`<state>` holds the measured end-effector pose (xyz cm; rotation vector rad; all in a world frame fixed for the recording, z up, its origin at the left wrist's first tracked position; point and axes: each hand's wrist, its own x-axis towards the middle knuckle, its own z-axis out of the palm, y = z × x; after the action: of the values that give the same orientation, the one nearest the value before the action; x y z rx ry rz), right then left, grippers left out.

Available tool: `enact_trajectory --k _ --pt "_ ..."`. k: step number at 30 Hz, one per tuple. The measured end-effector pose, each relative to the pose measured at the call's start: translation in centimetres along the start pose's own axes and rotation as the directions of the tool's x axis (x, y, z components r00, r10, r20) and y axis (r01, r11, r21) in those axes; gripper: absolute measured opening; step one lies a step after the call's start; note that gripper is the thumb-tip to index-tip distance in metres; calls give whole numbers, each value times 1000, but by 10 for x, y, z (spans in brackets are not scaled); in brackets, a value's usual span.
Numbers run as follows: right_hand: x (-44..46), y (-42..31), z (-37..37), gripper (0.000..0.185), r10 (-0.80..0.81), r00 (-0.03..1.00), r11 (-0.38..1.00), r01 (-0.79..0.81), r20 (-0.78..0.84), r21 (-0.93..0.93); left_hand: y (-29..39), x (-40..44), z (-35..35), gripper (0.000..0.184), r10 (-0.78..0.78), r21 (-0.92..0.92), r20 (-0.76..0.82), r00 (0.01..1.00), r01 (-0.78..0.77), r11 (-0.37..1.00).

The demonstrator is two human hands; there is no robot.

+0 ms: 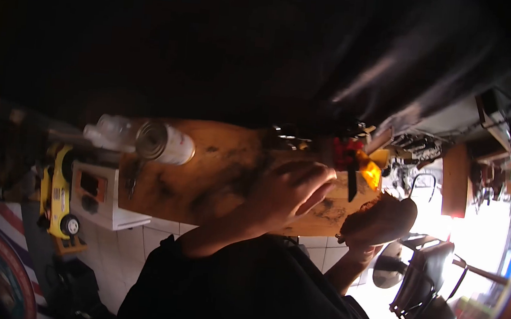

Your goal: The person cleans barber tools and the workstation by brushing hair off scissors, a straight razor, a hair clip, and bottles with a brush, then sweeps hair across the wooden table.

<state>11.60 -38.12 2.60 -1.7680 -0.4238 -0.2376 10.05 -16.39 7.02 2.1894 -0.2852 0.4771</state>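
While a brown, shoe-like piece is gripped from below by the right hand at the right of the frame, the left hand is poised at the centre over the wooden table. The right hand's fingers are largely hidden, but they appear to be closed around the piece, which is held by the table's right end, perhaps so that it is kept steady and well lit by the glare there. The left hand's fingers are half bent, with a gap left before the thumb, and nothing is seen to be held. A red thing and a yellow thing are placed just beyond, probably for easy reach. At the left, a can is stood near the edge, seemingly out of the hands' way.
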Motion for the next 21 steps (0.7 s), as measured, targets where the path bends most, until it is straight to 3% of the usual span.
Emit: enact_trajectory --k 1,3,5,7,8,10,13,16,19,21 --pt "1 -3 5 33 -61 997 993 65 43 -97 -2 -9 -3 14 -10 -10 -9 1000 10 1000" --pt "0 -17 20 56 -30 983 943 -33 183 331 -5 -23 -14 15 -30 -41 -35 999 29 999" --pt "-4 -26 40 64 -72 957 860 -84 282 503 -12 -40 -24 20 10 30 -47 999 -9 1000" --pt "-6 -32 64 58 -98 921 898 -81 376 432 -21 -59 -37 34 -84 -18 -25 996 83 996" --pt "-6 -37 75 55 -78 895 927 -97 438 363 -24 -62 -46 37 -83 42 -8 997 83 996" --pt "-7 -48 99 52 5 857 941 -178 515 286 -31 -81 -61 36 -149 74 -227 963 169 983" --pt "-16 -65 133 46 190 782 909 -368 593 194 -54 -131 -87 28 -378 -55 -273 885 377 924" --pt "-23 -58 169 40 147 738 971 -233 659 44 -74 -174 -113 19 -430 -17 -413 802 466 885" --pt "-33 -64 205 38 76 685 993 -118 725 7 -100 -225 -131 15 -526 135 -439 729 632 763" --pt "-45 -73 227 39 93 675 994 -109 732 -25 -111 -246 -145 15 -506 187 -531 680 676 713"
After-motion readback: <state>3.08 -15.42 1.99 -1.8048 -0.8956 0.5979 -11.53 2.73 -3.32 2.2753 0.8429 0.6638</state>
